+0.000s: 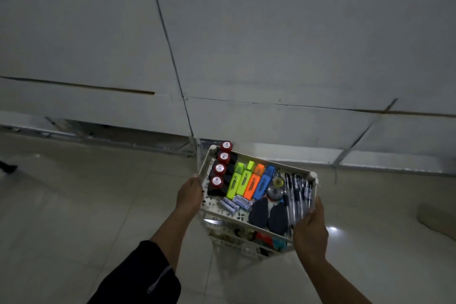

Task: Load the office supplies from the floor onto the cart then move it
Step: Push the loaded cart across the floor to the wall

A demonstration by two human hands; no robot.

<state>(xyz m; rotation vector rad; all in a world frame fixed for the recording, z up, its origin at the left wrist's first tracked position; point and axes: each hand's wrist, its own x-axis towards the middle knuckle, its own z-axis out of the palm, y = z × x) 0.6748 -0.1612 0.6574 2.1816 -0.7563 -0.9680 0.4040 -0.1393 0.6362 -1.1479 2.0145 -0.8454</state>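
Note:
A white tiered cart [291, 166] stands on the tiled floor close to a wall. Its top tray holds red-capped black bottles [218, 181], several highlighters [249, 181] in yellow, orange and blue, batteries [234, 203], two dark oval erasers [269, 215], a tape dispenser [275, 190] and a bundle of pens [298, 195]. My left hand [190, 194] grips the tray's left rim. My right hand [311, 227] grips its near right corner, beside the pens. Lower tiers show more small items, mostly hidden.
A grey panelled wall [246, 44] with a metal base rail rises just beyond the cart. Pale floor tiles [74, 205] spread to the left and right. A brownish object [439, 219] lies at the right edge, and a dark shape [8, 167] at far left.

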